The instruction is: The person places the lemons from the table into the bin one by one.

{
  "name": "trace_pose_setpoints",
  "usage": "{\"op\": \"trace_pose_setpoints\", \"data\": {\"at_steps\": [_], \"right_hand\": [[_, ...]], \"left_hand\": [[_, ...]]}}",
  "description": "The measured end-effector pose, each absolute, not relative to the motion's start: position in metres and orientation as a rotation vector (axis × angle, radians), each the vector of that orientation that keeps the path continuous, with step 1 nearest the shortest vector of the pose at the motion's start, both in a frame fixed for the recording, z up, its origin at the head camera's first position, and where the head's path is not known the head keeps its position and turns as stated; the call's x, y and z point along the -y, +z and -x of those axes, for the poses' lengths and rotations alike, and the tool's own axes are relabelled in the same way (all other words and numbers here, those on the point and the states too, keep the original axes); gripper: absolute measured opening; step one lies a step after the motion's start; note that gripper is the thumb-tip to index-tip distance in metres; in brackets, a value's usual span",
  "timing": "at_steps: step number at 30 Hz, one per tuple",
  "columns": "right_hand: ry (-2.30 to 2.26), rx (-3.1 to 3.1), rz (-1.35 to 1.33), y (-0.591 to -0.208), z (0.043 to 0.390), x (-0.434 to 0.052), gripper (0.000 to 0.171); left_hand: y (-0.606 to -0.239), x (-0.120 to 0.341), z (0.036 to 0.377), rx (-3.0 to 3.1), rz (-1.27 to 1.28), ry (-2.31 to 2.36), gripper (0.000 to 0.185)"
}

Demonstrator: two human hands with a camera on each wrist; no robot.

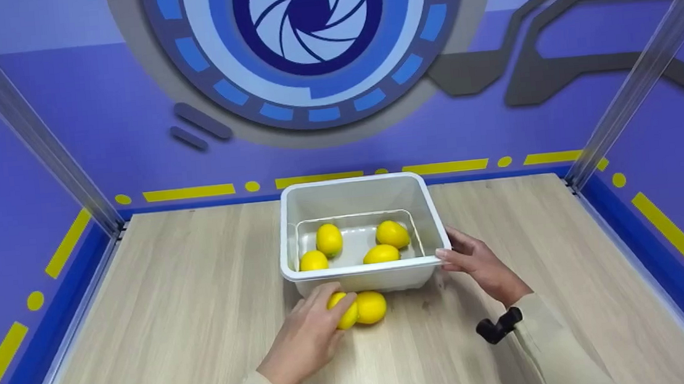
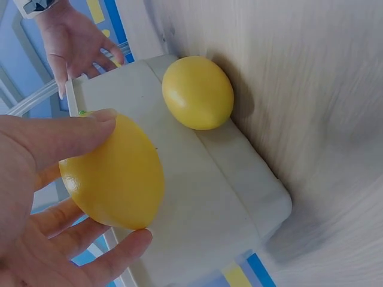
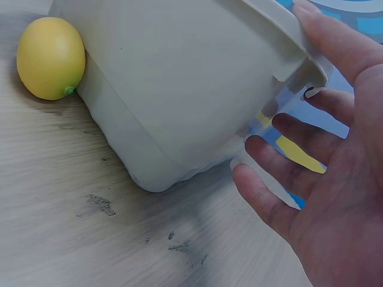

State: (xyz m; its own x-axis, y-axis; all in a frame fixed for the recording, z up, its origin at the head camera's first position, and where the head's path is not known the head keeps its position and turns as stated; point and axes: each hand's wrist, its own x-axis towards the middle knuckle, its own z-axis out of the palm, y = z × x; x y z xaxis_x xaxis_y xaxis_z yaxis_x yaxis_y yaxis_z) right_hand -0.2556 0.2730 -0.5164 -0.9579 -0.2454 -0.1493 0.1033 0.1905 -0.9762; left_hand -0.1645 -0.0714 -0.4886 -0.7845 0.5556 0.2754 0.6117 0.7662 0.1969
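Note:
A lemon (image 2: pixel 119 176) is held in my left hand (image 1: pixel 306 337), between the thumb and fingertips, just in front of a white plastic bin (image 1: pixel 362 282). Another lemon (image 1: pixel 371 307) rests on the table against the bin's front wall, right beside the held one. My right hand (image 1: pixel 482 269) grips the bin's front right corner, thumb at the rim and index finger close under it. In the right wrist view its other fingers spread loosely along the bin's side. Inside the bin lie several lemons (image 1: pixel 329 239), some partly hidden by the front rim.
The bin stands on a wood-grain table (image 1: pixel 203 303), close to the purple back wall (image 1: pixel 89 127). Purple side panels and metal posts (image 1: pixel 32 120) border the table left and right. A black band with a small device (image 1: pixel 499 327) sits at the right wrist.

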Motion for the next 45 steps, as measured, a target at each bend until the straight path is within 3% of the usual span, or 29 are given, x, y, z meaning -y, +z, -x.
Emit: {"op": "trace_pose_setpoints", "data": {"at_steps": [45], "right_hand": [[-1.824,-2.197,0.136,-0.517,0.255,-0.273,0.072]], "left_hand": [[-0.451,0.062,0.17,2.671,0.946,-0.412,0.058]]}}
